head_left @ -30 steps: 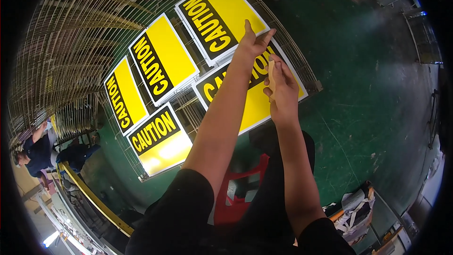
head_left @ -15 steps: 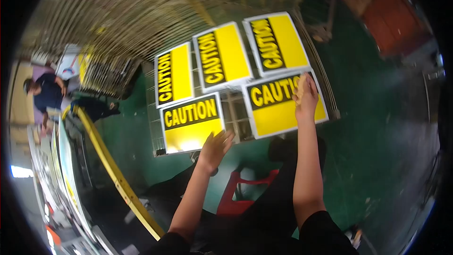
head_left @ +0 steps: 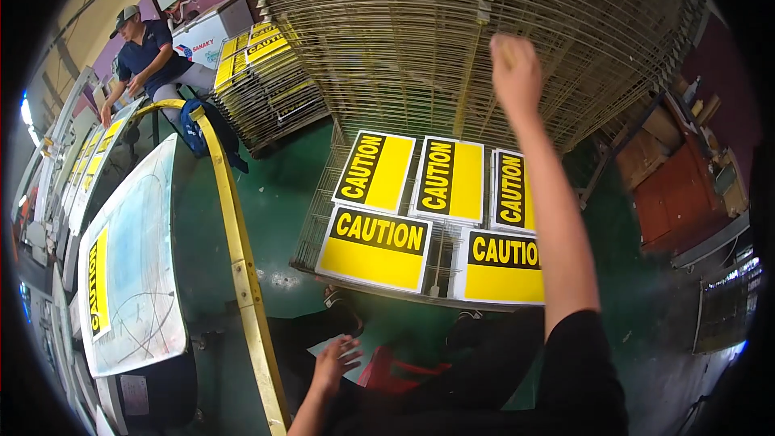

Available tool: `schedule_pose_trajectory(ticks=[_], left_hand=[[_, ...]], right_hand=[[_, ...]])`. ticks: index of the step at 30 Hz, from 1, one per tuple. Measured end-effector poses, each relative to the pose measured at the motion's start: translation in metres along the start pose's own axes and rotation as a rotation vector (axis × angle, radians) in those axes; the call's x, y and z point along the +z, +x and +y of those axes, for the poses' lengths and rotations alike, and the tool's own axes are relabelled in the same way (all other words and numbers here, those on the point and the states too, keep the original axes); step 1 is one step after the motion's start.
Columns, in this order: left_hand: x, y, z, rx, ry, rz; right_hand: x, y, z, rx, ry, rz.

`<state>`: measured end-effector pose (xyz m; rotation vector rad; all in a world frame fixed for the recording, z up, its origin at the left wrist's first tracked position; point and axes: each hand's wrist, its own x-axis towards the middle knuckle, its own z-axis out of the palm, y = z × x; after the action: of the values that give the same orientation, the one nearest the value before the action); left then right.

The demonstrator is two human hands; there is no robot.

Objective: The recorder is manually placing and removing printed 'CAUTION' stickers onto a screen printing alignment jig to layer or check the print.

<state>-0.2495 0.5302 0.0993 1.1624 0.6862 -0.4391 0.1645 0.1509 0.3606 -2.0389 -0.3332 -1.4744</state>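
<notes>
The wire rack (head_left: 387, 40) fills the top centre and upper right of the frame, its many upper shelves bare and tilted up. Its lowest shelf (head_left: 443, 262), at mid-frame, bears five yellow-and-black signs (head_left: 371, 257) lying flat: three side by side in the farther row, two in the nearer, with bare wire showing in the gap between those two. The right forearm covers part of the two rightmost.

The right hand (head_left: 517, 77) is raised before the upper shelves, fingers clenched; whether they grip something or touch the wires, I cannot tell. The left hand (head_left: 333, 365), at the bottom, has its fingers loosely spread and grasps nothing, near a red stool (head_left: 381, 370).

At upper left, a second rack (head_left: 278, 117) holds similar signs on its top, beside a white chest (head_left: 202, 36). At left, a pale board (head_left: 141, 250) carries one sign along its left edge.
</notes>
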Motion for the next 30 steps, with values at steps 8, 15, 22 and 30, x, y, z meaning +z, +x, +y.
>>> schedule_pose_trajectory(ticks=[8,15,22,30], left_hand=[[0.020,-0.004,-0.006,0.043,0.133,-0.195],[0.002,-0.022,0.018,0.200,0.194,-0.102],[0.013,-0.022,0.017,0.231,0.179,-0.198],[0.007,-0.040,0.048,0.422,0.199,-0.234]], right_hand=[[-0.014,0.072,0.068,0.168,-0.583,-0.483],[-0.104,-0.090,-0.043,0.297,-0.301,-0.628],[-0.152,-0.351,-0.083,0.634,-0.330,-1.063],[-0.113,-0.447,-0.067,0.612,-0.342,-1.297]])
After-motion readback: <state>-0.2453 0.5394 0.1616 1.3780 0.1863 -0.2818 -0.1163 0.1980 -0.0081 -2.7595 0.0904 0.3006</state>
